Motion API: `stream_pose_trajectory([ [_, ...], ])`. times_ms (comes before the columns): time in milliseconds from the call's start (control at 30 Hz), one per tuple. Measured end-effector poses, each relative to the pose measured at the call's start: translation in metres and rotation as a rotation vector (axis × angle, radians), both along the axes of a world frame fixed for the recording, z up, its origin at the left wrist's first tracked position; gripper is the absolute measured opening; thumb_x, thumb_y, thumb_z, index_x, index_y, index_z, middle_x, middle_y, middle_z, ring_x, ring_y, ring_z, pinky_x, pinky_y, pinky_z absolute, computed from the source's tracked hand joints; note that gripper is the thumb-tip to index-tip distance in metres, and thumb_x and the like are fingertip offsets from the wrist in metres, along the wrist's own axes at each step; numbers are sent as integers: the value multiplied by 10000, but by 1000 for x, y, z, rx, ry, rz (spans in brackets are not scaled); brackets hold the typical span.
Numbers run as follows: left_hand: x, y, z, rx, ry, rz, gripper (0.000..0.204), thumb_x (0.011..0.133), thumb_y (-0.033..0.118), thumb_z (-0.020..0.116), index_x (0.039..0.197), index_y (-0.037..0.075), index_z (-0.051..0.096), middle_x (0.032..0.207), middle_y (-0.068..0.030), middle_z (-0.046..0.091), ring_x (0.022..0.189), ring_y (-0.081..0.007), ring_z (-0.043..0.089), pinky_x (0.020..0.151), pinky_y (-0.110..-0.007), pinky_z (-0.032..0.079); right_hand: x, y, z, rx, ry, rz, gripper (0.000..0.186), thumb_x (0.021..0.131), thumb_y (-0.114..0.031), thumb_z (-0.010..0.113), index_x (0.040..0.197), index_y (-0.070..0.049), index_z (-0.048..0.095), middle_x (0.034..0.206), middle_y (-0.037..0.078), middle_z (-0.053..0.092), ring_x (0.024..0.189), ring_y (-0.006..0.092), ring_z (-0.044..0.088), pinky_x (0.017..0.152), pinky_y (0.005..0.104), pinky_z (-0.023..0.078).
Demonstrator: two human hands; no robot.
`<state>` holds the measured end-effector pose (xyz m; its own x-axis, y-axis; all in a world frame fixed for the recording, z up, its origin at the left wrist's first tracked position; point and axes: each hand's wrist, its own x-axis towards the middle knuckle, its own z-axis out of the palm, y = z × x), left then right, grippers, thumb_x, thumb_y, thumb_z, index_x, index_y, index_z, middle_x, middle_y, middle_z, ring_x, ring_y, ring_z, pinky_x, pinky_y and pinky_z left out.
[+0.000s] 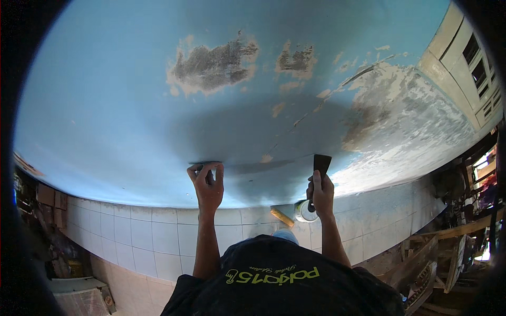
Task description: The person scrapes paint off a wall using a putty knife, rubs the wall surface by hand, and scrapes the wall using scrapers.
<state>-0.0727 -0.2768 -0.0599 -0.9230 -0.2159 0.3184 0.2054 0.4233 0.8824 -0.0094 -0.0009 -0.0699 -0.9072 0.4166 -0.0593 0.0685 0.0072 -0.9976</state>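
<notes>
- the person's left hand (209,185) was raised to the blue wall (105,110), its fingers bent and bunched near each other at the tips.
- a thin dark strip (198,163) showed at those fingertips; whether it was something pinched or only a shadow, the observer could not tell.
- the right hand (321,192) was well apart from the left, its fingers closed around the handle of a scraper.
- the scraper (322,164) stood with its dark, flat blade up and its handle down; whether the blade touched the wall could not be told.
- above the hands, 2 grey bare patches (213,66) with pale, ragged rims broke the blue paint.
- a crack (316,108) slanted across the wall toward a broad, rough white and grey area (416,116) on the right.
- below, a yellow cylinder (282,217) lay just beside a round whitish container (305,211), near white tiles (139,234).
- wooden planks (427,263) stood at the lower right.
- the person wore a dark shirt (316,295).
</notes>
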Motion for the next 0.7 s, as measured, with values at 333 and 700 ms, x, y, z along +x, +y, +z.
stream_pose_trajectory([
  [333,-3,-3,-6,-148,133,13,55,829,70,658,883,60,664,979,-94,399,813,-127,388,619,-253,386,3,9,12,-248,37,24,240,984,-296,384,918,-73,443,550,-50,325,383,36,294,339,206,255],
  [700,0,0,1,-26,44,13,49,829,69,656,875,79,669,902,-44,398,719,-89,342,560,-232,328,1,6,29,-58,254,21,207,982,-229,409,952,-39,485,567,-25,407,401,45,352,362,204,307],
])
